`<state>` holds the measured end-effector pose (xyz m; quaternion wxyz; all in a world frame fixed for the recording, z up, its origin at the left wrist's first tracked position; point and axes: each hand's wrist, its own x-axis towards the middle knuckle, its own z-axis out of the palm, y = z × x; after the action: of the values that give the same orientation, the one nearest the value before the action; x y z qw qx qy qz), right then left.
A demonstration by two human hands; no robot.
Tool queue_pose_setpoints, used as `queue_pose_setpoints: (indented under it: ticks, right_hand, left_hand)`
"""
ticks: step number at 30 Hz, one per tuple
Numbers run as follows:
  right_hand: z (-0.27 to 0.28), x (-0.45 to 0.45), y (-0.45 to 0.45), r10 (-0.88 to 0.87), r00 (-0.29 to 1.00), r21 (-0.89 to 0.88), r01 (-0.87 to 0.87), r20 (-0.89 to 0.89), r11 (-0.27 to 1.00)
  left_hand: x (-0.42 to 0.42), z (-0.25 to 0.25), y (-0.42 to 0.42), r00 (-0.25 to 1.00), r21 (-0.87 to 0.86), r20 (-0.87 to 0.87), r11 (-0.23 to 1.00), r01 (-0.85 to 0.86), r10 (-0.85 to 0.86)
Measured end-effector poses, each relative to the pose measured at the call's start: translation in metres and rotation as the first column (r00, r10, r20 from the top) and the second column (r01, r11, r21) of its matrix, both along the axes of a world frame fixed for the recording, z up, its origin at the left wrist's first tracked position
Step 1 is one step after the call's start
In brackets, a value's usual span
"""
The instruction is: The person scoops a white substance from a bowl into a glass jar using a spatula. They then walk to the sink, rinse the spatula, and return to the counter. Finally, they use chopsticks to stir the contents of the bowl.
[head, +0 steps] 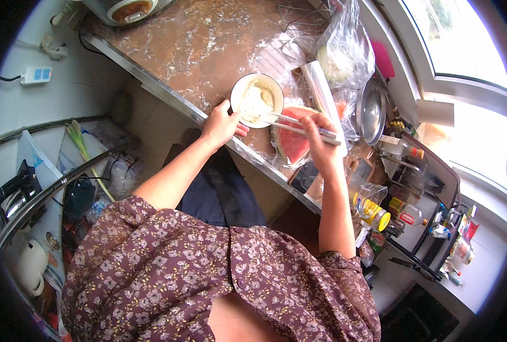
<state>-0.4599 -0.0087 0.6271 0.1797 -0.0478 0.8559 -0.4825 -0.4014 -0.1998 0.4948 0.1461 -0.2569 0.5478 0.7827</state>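
My left hand grips the near left side of a white bowl with a dark rim, its thumb up by the edge. In the bowl lies a pale, whitish-yellow mixture, soft or doughy. A pair of chopsticks is held in my right hand, and their tips reach into the mixture. Beneath the right hand and chopsticks rests a cut piece of red watermelon, partly covered by them. Cling film seems to lie around the melon.
A roll of cling film lies right of the bowl. Beyond it are a bagged melon and a metal lid. Bottles and a yellow-lidded jar crowd the right. The counter's metal edge runs diagonally before me; a phone-like dark object lies near it.
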Motion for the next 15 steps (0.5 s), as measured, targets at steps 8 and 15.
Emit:
queue_pose_setpoints:
  ticks: [8, 15]
  right_hand:
    - [-0.012, 0.007, -0.026, 0.081, 0.970, 0.002, -0.083, -0.231, 0.997]
    - [0.016, -0.004, -0.027, 0.587, 0.698, 0.313, -0.497, -0.410, 0.810]
  left_hand:
    - [-0.006, -0.001, -0.008, 0.998, -0.034, 0.024, 0.998, 0.058, -0.057]
    - [-0.006, -0.004, -0.003, 0.997, -0.031, 0.020, 0.996, 0.081, -0.081]
